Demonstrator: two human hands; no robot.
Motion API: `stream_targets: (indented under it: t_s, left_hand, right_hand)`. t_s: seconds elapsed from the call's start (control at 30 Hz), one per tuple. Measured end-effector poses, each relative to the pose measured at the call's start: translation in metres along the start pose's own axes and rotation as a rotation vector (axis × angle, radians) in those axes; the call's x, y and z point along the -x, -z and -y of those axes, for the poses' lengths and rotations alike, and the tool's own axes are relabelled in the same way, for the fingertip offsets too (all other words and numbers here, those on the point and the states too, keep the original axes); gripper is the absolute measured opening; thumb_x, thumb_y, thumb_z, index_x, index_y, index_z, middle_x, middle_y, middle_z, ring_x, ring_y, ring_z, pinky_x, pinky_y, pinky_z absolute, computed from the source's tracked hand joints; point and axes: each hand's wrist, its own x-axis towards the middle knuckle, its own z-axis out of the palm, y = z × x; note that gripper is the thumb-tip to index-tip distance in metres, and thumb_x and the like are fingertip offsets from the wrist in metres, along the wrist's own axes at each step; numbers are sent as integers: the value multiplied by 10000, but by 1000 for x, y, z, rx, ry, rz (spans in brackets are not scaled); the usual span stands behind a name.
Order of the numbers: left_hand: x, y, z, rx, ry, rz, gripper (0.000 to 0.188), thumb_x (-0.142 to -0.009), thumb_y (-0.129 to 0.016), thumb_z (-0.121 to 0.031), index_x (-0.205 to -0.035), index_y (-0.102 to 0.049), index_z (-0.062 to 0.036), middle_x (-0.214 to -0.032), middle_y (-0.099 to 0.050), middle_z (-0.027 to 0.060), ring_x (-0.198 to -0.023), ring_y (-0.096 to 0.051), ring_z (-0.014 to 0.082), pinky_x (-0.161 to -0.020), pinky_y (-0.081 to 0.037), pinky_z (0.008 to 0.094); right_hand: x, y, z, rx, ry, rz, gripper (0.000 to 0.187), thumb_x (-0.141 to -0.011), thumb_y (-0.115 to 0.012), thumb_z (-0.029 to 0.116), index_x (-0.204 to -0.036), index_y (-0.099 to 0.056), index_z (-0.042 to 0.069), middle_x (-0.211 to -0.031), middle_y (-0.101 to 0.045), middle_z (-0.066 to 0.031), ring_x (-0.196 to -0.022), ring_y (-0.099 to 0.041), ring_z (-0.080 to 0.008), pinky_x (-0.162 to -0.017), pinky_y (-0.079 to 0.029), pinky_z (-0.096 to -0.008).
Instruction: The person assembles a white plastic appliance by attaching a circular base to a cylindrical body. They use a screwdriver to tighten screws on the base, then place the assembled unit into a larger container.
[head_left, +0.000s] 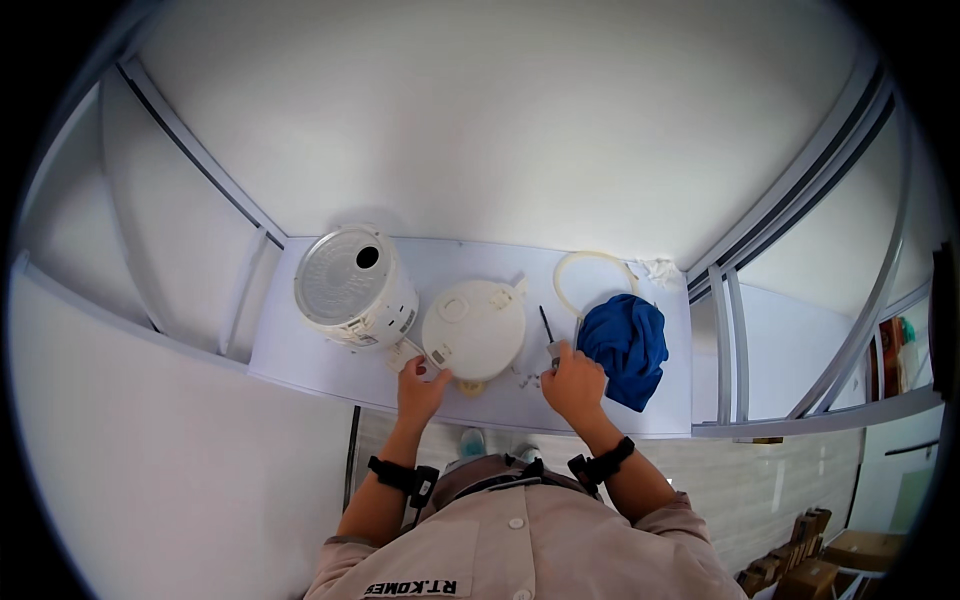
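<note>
My right hand point(574, 386) is closed around the grey handle of a screwdriver point(546, 324), its dark shaft pointing away from me. Several small metal pieces, probably screws point(528, 380), lie just left of that hand. A round, cream-white lid-like part point(480, 335) rests flat in the middle of the table. At its near left edge is my left hand point(421, 388), thumb and fingers apart. Beyond those fingertips sits a small white piece point(404, 354); whether they touch it, I cannot tell. A yellowish tab point(472, 387) shows under the round part's near edge.
On the left of the white table point(300, 368) stands a white cylindrical drum point(348, 285) with a dark hole in its top. A blue cloth point(625, 345) lies bunched at right, beside a looped cream hose point(562, 272). Crumpled white material point(661, 271) sits in the far right corner.
</note>
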Motion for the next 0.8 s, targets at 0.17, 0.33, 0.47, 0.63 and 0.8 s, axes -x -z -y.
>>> stream_targets:
  t_s: [0.17, 0.33, 0.47, 0.63, 0.8]
  left_hand:
    - [18, 21, -20, 126, -5, 92, 516, -892, -830, -243, -1316, -672, 5, -1186, -707, 143, -953, -691, 225, -820, -578, 362]
    - [47, 37, -64, 205, -159, 98, 302, -921, -783, -130, -1195, -724, -20, -1064, -746, 96, -789, -688, 185, -740, -574, 326]
    - [58, 43, -88, 211, -344, 74, 215, -932, -767, -88, -1138, -739, -36, -1011, -740, 79, -805, -686, 164, -715, -554, 311]
    - [62, 68, -110, 177, -465, -7, 155, -921, -754, -50, -1076, -748, -51, -963, -731, 79, -817, -691, 204, -698, -531, 338]
    - [32, 113, -105, -18, -723, -322, 110, -891, -745, -29, -999, -749, -49, -930, -719, 114, -890, -687, 338, -766, -559, 426]
  right_hand:
    - [2, 36, -12, -103, -57, -91, 450, -841, -699, 174, -1276, -660, 65, -916, -683, -179, -812, -718, -364, -687, -570, -472]
    - [5, 102, -14, -494, 70, -111, 377, -971, -662, 73, -1346, -649, 44, -1059, -689, -179, -822, -701, -383, -723, -574, -447]
    - [8, 132, -10, -728, 84, -103, 301, -973, -711, 28, -1271, -679, 18, -1109, -704, -176, -927, -709, -321, -828, -562, -358]
    - [9, 155, 14, -865, 222, -288, 307, -880, -830, -25, -1143, -677, 16, -1185, -691, -175, -1044, -678, -262, -933, -548, -354]
    - [14, 155, 48, -1206, 142, -401, 367, -910, -838, 5, -1205, -621, 30, -1198, -705, -159, -1120, -684, -237, -989, -554, -361]
